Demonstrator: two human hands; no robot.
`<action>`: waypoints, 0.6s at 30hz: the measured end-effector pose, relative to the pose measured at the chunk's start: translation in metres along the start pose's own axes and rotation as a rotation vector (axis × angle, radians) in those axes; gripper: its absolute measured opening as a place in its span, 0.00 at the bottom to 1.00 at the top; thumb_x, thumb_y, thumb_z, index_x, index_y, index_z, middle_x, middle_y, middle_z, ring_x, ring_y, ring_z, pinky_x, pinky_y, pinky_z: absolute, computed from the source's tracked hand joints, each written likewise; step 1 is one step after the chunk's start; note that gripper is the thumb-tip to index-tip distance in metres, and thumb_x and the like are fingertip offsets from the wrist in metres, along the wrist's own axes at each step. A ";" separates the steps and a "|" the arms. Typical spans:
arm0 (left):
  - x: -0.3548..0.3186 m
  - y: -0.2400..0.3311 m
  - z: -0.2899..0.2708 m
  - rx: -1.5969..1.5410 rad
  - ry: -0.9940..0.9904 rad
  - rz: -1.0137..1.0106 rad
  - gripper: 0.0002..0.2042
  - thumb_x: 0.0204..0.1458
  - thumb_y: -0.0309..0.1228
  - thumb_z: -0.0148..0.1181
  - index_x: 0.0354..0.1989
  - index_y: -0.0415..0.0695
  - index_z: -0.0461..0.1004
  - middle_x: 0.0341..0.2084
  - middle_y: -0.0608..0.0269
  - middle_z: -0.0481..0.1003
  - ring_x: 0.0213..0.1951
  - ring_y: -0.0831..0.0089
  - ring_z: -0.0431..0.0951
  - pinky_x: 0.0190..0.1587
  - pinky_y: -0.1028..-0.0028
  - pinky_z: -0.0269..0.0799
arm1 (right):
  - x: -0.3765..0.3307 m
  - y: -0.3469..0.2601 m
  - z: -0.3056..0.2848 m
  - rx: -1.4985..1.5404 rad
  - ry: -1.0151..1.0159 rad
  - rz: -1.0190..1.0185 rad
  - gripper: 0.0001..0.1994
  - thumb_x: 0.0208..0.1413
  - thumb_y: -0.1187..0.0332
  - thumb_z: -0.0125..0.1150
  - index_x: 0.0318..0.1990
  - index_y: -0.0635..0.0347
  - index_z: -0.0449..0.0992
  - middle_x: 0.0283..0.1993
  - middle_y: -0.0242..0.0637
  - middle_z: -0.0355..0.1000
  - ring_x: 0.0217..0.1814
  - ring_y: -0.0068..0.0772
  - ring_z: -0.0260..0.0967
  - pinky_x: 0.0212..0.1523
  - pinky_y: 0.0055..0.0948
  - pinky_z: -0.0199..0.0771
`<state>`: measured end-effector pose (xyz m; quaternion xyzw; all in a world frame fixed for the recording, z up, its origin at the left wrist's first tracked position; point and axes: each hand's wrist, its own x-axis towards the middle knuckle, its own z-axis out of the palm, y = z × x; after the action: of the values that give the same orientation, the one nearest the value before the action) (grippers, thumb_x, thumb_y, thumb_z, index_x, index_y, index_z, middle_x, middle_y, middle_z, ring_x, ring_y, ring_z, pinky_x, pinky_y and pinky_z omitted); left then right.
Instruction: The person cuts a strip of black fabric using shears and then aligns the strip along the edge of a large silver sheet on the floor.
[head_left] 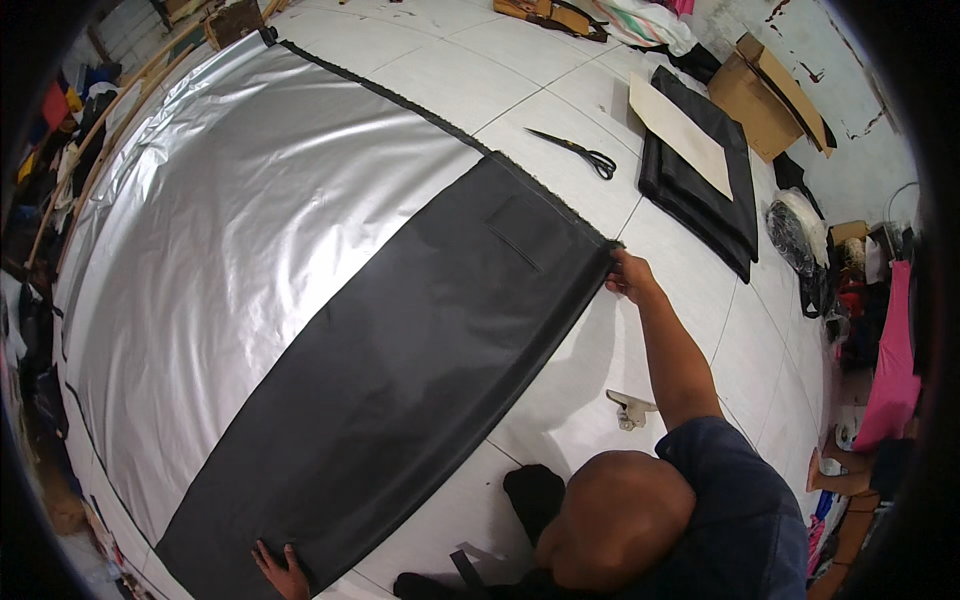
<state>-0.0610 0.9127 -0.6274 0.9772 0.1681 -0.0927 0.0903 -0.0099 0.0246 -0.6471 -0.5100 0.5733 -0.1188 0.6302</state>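
Note:
A large sheet of material lies on the floor, its silver side face up. Along the near side, a wide black strip looks like the sheet's other side folded over. At the strip's far right corner, my right hand is closed on the edge of the black sheet material, its fingers partly hidden. My left hand lies on the black surface near the lower left, fingers spread. A frayed dark edge runs along the sheet's far side. Black scissors lie beyond it on the tiles.
A metal bulldog clip sits on the white tiles beside my right forearm. Folded black sheets with a cream panel on top lie at the right, near a cardboard box. Piled cloth and wooden poles line the left.

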 end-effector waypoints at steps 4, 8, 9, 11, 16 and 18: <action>0.014 -0.007 0.007 -0.003 0.022 0.014 0.34 0.58 0.48 0.53 0.68 0.43 0.54 0.67 0.39 0.47 0.67 0.44 0.51 0.67 0.54 0.48 | 0.009 0.005 -0.006 -0.167 -0.104 -0.123 0.11 0.51 0.64 0.69 0.31 0.55 0.70 0.23 0.29 0.67 0.20 0.23 0.64 0.22 0.24 0.69; 0.033 0.003 0.002 -0.054 0.004 0.059 0.34 0.59 0.49 0.52 0.67 0.41 0.54 0.67 0.37 0.49 0.67 0.44 0.50 0.67 0.54 0.49 | 0.013 0.003 -0.007 -0.263 0.044 -0.146 0.14 0.50 0.62 0.71 0.32 0.55 0.69 0.23 0.28 0.66 0.19 0.21 0.62 0.19 0.22 0.65; 0.036 0.008 -0.002 -0.046 -0.009 0.054 0.34 0.59 0.49 0.52 0.67 0.41 0.54 0.66 0.37 0.49 0.67 0.44 0.50 0.67 0.54 0.49 | 0.011 0.004 -0.004 -0.298 0.090 -0.163 0.14 0.50 0.62 0.71 0.34 0.56 0.69 0.25 0.31 0.67 0.21 0.24 0.64 0.21 0.25 0.67; 0.039 0.010 -0.007 -0.036 -0.017 0.042 0.34 0.59 0.49 0.52 0.67 0.40 0.54 0.66 0.37 0.49 0.68 0.44 0.50 0.67 0.55 0.49 | -0.001 0.002 0.008 -0.369 0.178 -0.202 0.16 0.50 0.60 0.70 0.37 0.60 0.71 0.30 0.36 0.70 0.26 0.30 0.69 0.25 0.30 0.70; 0.048 -0.001 -0.003 -0.016 -0.013 0.076 0.34 0.59 0.49 0.52 0.68 0.41 0.53 0.67 0.37 0.48 0.68 0.45 0.50 0.67 0.56 0.49 | -0.023 -0.018 0.059 -1.008 0.122 -1.166 0.26 0.51 0.62 0.64 0.57 0.58 0.66 0.55 0.45 0.69 0.59 0.50 0.65 0.58 0.44 0.65; 0.049 0.002 -0.002 -0.014 -0.027 0.074 0.34 0.59 0.49 0.52 0.68 0.41 0.54 0.67 0.37 0.48 0.68 0.45 0.49 0.67 0.55 0.49 | -0.032 -0.016 0.089 -1.212 -0.107 -1.373 0.23 0.56 0.66 0.57 0.60 0.55 0.66 0.63 0.43 0.64 0.64 0.49 0.62 0.60 0.44 0.64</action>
<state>-0.0149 0.9262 -0.6356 0.9809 0.1311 -0.1011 0.1026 0.0627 0.0860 -0.6310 -0.9868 0.0788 -0.1223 0.0717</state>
